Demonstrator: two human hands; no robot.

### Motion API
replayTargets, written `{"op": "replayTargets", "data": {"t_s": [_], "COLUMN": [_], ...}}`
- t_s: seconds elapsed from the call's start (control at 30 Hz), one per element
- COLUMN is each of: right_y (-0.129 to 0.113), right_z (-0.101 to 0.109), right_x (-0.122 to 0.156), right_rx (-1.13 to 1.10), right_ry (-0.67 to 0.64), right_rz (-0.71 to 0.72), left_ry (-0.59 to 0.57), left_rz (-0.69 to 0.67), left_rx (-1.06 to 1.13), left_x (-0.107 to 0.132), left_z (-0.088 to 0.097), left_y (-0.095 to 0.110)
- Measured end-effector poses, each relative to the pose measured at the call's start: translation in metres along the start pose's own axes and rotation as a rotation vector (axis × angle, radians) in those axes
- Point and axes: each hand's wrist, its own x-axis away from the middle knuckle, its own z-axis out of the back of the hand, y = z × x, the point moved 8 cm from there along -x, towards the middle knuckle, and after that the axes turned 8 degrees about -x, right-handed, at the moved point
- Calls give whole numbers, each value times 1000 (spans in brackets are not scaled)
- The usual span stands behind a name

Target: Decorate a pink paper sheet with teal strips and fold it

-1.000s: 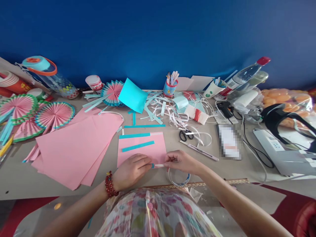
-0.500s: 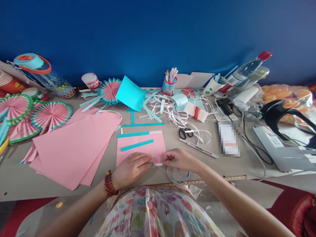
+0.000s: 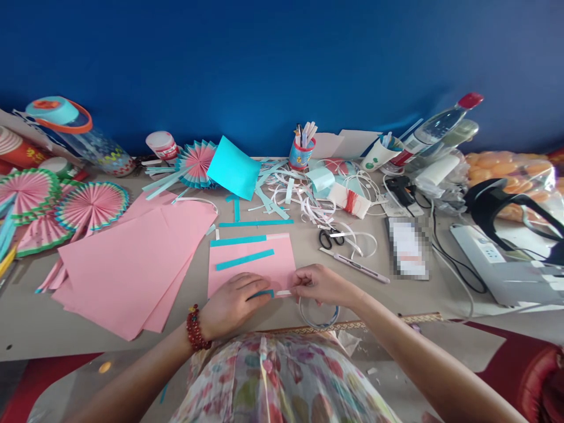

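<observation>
My left hand lies on the near edge of a small pink sheet, fingers pressed down on a teal strip at that edge. My right hand pinches the white backing tape that runs off the strip's right end. Two more teal strips lie on the sheet, one along its far edge and one slanted in the middle. A tape roll sits just under my right hand.
A stack of large pink sheets lies at left, pleated paper fans beyond. Scissors, a craft knife, a phone, paper scraps, a pen cup, a glue gun, bottles and a power strip crowd the right.
My left fingers have slid a little left along the teal strip, baring more of it. The right hand still holds the white backing tape at the same spot.
</observation>
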Motion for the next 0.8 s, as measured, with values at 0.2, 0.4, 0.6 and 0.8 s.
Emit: {"op": "replayTargets", "data": {"t_s": [0.2,0.4,0.6,0.8], "right_y": [-3,-4,-6,-4], "right_z": [-1,-2,-4,-4], "right_x": [-1,-1,0,0], "right_rx": [-32,-56,-101,-142], "right_ry": [-32,-46,-72,-91], "right_rz": [5,-4,20,19], "left_ry": [4,-7,-12,-10], "left_rz": [39,64,64,101], "left_rx": [37,73,85,110], "left_x": [-1,-2,-2,-2], "left_z": [3,3,3,2], "left_y": [-1,-2,-2,-5]}}
